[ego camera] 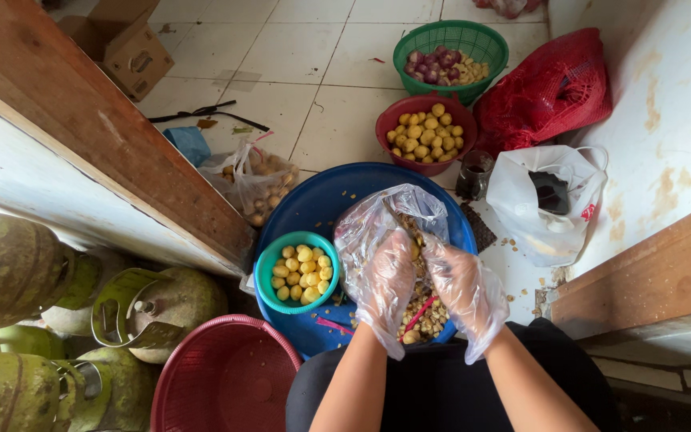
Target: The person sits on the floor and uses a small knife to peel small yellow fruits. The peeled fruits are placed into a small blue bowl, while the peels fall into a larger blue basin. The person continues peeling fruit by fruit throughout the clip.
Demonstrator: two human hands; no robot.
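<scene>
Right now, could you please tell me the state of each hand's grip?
Left hand: gloved, fingers curled at the clear plastic bag; what it grips cannot be told.
Right hand: gloved, at the same bag; grip cannot be told.

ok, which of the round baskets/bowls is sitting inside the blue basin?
The small teal bowl of peeled yellow pieces, left of the gloved left hand. The green basket, maroon bowl and empty red basket sit outside the blue basin.

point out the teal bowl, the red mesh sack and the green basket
teal bowl (268, 258): head view, left rim
red mesh sack (545, 90): head view, middle of the bulge
green basket (451, 37): head view, far inner wall
</scene>
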